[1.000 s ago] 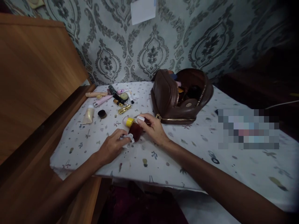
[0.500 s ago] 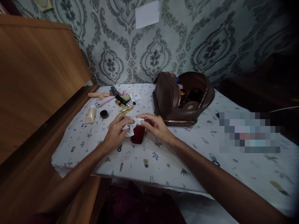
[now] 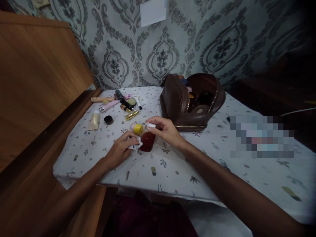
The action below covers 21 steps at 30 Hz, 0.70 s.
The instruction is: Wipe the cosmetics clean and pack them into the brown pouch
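My left hand (image 3: 122, 147) is closed on a crumpled white tissue (image 3: 136, 144), held at the left side of a dark red glass bottle (image 3: 147, 142). The bottle sits on the patterned tablecloth between my hands. Between the fingertips of my right hand (image 3: 166, 130) is a small white cylindrical cap (image 3: 150, 125), just above the bottle. Behind the tissue is a small container with a yellow lid (image 3: 138, 129); part of it is hidden. What lies under my left fingers is covered by the tissue.
An unzipped brown cosmetic bag (image 3: 192, 105) stands behind my right hand. Back left lie several cosmetics, including a gold tube (image 3: 132, 115), a cream tube (image 3: 94, 120) and a black jar (image 3: 108, 119). A blurred patch (image 3: 261, 136) covers something at right. A wooden panel (image 3: 41, 65) borders the left.
My hands have moved apart. The tissue, earlier over the bottle's top between both hands, is now in my left hand, lower. The white cap and yellow lid now show clearly.
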Each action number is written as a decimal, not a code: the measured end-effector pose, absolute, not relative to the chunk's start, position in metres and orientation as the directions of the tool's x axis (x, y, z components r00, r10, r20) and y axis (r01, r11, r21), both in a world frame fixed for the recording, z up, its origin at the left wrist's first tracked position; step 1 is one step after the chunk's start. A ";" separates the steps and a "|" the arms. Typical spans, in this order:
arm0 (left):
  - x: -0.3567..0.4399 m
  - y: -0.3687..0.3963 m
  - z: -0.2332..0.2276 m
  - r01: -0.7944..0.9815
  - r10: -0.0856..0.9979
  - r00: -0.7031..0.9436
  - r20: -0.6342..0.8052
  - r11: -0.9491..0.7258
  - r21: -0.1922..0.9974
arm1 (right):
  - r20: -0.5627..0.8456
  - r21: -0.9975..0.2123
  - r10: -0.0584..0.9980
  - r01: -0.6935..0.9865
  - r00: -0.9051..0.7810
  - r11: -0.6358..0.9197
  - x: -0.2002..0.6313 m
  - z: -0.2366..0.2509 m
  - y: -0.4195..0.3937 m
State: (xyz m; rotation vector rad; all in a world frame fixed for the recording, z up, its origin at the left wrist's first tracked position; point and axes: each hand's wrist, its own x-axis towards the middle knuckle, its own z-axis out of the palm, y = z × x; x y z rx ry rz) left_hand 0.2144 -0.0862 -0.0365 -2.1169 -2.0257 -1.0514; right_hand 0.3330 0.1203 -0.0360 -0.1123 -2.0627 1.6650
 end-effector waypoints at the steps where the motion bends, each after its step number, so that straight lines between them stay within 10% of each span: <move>1: 0.214 -0.089 -0.038 0.900 0.882 -0.062 0.467 -0.152 0.408 | 0.301 -0.944 0.351 -0.225 -0.887 0.239 0.333 -0.035 0.121; 21: 0.236 -0.069 -0.018 0.864 0.842 -0.080 0.534 -0.208 0.458 | 0.312 -0.931 0.189 -0.260 -0.931 0.255 0.364 -0.013 0.119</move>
